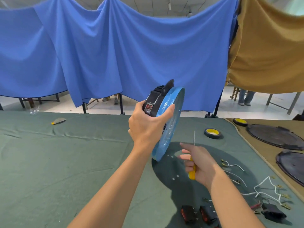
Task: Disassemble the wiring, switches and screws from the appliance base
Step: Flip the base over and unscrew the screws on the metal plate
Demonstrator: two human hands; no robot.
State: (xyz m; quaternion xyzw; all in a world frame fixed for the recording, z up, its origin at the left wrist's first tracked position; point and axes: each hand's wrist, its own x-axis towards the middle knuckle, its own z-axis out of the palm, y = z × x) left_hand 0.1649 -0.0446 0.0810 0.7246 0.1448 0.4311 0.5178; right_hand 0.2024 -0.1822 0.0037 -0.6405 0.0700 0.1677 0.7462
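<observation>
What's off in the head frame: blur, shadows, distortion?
Head view: right hand and its yellow screwdriver look slightly motion-blurred; the appliance base held by the left hand casts a round dark shadow on the green cloth; wide-angle distortion stretches the frame edges.

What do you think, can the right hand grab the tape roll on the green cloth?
Probably not straight away. The way from the right hand to the tape roll looks free, but its fingers are wrapped round the yellow screwdriver, so that would need putting down first.
</observation>
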